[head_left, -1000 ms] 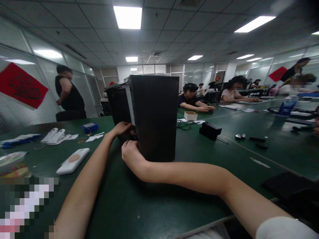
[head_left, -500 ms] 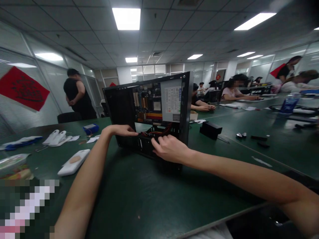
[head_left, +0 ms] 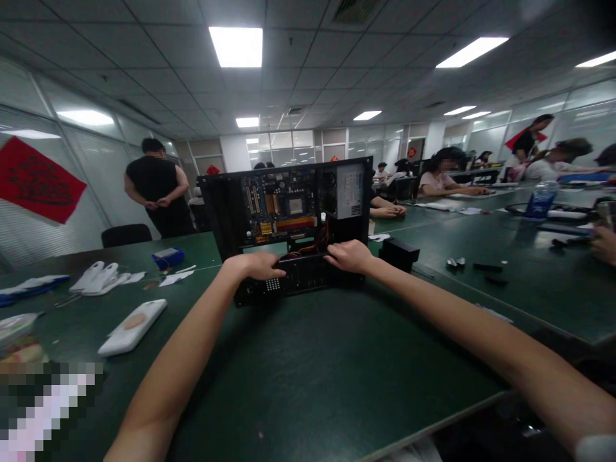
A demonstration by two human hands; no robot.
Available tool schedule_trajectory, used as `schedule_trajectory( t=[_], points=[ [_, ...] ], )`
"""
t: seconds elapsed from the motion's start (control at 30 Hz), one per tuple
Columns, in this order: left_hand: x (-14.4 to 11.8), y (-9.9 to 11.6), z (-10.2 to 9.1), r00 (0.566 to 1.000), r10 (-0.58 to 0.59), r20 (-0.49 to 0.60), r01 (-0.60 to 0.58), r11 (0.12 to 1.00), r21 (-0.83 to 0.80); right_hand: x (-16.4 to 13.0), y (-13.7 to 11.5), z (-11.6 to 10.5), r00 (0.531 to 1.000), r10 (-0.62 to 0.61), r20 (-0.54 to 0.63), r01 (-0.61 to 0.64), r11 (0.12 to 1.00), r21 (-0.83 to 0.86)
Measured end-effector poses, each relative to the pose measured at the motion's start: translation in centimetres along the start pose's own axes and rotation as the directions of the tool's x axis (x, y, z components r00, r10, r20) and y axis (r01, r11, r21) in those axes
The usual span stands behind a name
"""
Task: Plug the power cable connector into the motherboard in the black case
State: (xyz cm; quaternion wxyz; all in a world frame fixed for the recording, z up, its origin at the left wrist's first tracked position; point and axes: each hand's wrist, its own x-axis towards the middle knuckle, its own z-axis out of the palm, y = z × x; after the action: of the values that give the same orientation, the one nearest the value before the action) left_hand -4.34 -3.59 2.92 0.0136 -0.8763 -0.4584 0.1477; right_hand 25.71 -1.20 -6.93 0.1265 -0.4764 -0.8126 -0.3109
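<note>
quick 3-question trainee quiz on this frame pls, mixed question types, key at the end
1. True or false: the open black computer case stands on the dark green table with its green motherboard facing the camera.
2. Which lies to the left of the left hand? A) white oblong device B) clear water bottle C) small black box
3. Fill in: the right hand rests on the case's ____ edge.

Key: 1 true; 2 A; 3 lower
</note>
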Motion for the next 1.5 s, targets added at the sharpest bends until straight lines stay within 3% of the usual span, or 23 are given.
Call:
schedule_trajectory(
  t=[0.23, 0.5, 0.63, 0.8, 1.1, 1.33, 1.5],
  points=[
    [-1.2, 0.0, -0.1, 0.999, -0.040, -0.015, 0.041, 0.997, 0.072, -1.0, -2.0, -1.6, 0.997, 0.060, 0.051, -0.062, 0.997, 0.039],
    [-3.6, -1.4, -1.2, 0.990, 0.047, 0.135, -0.047, 0.999, -0.001, -2.2, -4.2, -3.7, 0.998, -0.047, 0.037, 0.047, 0.999, 0.012],
    [-4.1, -2.5, -1.2, 0.989, 0.021, 0.146, -0.010, 0.997, -0.077, -2.7, -5.2, -4.1, 0.997, -0.070, -0.022, 0.070, 0.997, 0.019],
    [-3.6, -3.3, -1.2, 0.990, 0.007, 0.142, 0.011, 0.991, -0.132, -2.3, -4.8, -3.1, 0.994, -0.074, -0.081, 0.077, 0.997, 0.025],
    [-1.0, -4.3, -1.2, 0.997, -0.039, 0.060, 0.044, 0.996, -0.079, 0.9, -1.7, 0.4, 0.999, -0.027, -0.019, 0.028, 0.999, 0.024],
    [-0.1, -6.7, 0.3, 0.999, -0.010, 0.043, 0.015, 0.993, -0.121, 2.0, -2.4, 0.7, 0.999, 0.027, -0.018, -0.026, 0.999, 0.047],
    [-0.9, -6.1, 0.8, 0.998, -0.059, 0.019, 0.061, 0.994, -0.090, 1.6, -2.9, 0.7, 0.997, 0.071, -0.011, -0.070, 0.996, 0.063]
  ],
)
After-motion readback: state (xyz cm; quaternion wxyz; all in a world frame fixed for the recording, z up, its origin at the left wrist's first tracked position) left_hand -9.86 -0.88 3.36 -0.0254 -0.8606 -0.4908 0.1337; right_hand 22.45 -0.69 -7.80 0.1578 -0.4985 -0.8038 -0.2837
